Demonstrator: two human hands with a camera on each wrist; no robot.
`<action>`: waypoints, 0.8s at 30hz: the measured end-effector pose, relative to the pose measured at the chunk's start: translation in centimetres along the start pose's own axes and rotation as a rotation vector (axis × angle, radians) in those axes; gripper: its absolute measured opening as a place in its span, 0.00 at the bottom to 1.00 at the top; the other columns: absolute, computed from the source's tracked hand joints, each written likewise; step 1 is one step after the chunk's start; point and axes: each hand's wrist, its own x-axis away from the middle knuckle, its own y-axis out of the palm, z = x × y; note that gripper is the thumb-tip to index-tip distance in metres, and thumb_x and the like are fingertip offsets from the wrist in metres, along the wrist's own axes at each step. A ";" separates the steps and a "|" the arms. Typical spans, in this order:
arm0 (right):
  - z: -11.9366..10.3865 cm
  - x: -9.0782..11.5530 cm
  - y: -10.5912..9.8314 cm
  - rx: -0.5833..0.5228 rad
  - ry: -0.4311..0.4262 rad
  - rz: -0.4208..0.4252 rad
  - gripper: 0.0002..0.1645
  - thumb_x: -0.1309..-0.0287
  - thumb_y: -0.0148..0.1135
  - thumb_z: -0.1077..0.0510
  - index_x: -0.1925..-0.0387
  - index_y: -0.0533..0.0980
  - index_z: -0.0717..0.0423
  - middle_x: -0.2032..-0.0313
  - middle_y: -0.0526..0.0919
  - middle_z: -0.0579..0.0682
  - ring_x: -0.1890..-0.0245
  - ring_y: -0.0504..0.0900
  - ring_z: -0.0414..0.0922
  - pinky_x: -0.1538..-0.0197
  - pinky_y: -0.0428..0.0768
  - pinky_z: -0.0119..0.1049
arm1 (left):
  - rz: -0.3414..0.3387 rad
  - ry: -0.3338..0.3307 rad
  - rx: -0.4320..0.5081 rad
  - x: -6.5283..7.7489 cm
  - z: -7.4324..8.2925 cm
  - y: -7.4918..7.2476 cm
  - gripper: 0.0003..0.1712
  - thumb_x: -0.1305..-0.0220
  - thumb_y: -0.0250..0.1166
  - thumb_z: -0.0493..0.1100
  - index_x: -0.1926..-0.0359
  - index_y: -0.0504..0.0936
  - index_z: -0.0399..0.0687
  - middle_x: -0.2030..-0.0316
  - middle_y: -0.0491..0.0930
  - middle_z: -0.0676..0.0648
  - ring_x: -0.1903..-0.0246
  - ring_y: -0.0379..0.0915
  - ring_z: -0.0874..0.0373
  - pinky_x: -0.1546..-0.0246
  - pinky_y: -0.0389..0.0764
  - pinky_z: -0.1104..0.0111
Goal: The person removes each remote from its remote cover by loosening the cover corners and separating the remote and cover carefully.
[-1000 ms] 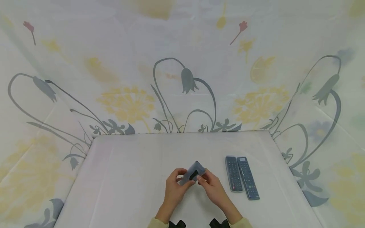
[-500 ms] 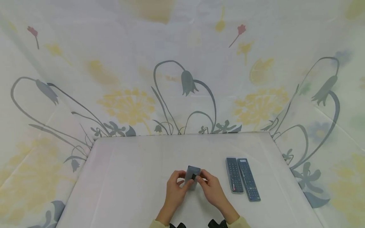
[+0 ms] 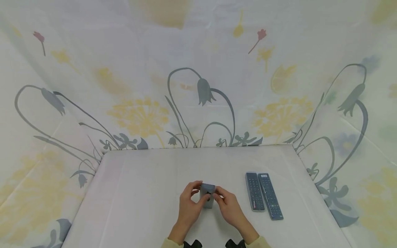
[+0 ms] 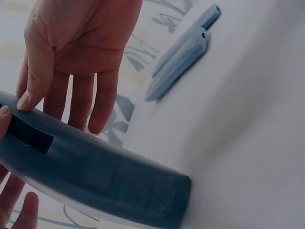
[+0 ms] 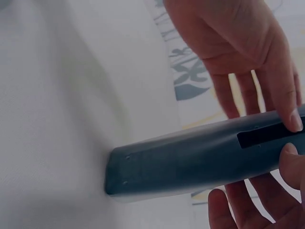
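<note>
Both hands hold a blue-grey remote control (image 3: 207, 187) above the table, one hand on each side. Its back, with a dark oblong slot, faces the wrist cameras. My left hand (image 3: 188, 206) grips one side; in the right wrist view the left thumb (image 5: 289, 107) lies at the slot's edge. From the opposite side my right hand (image 3: 232, 206) pinches it, and the right thumb (image 5: 291, 164) sits close by the slot. The lower end of the remote (image 4: 109, 176) points down toward the table. Whatever lies inside the slot is dark and partly covered by thumbs.
To the right, two more remotes lie side by side on the white table (image 3: 139, 193): a left one (image 3: 255, 191) and a right one (image 3: 271, 196) with a white label. A flower-patterned cloth (image 3: 217, 44) encloses the table's back and sides.
The held remote has turned from a slant to nearly upright between the hands, its upper end swinging left and lower. Both hands stay on it. The two remotes on the table have not moved.
</note>
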 end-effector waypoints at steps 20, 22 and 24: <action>-0.5 0.4 0.3 0.052 -0.188 0.219 0.20 0.39 0.66 0.68 0.45 0.79 0.61 0.50 0.85 0.53 0.50 0.84 0.50 0.53 0.82 0.39 | 0.023 0.325 -0.107 -0.9 -0.6 -0.2 0.21 0.50 0.77 0.33 0.54 0.83 0.45 0.55 0.82 0.49 0.58 0.79 0.55 0.67 0.79 0.69; -0.6 0.4 0.2 0.058 -0.279 0.283 0.24 0.43 0.69 0.70 0.43 0.79 0.60 0.50 0.85 0.52 0.50 0.84 0.49 0.54 0.83 0.40 | 0.027 0.337 -0.125 -0.9 -0.4 -0.2 0.20 0.50 0.77 0.32 0.54 0.84 0.44 0.56 0.82 0.49 0.58 0.79 0.55 0.67 0.80 0.69; -0.7 0.5 0.2 0.069 -0.363 0.317 0.27 0.47 0.71 0.70 0.43 0.79 0.59 0.48 0.84 0.52 0.49 0.83 0.49 0.54 0.83 0.38 | 0.030 0.345 -0.148 -0.9 -0.2 -0.2 0.19 0.49 0.77 0.33 0.54 0.84 0.44 0.56 0.82 0.49 0.58 0.79 0.56 0.67 0.80 0.70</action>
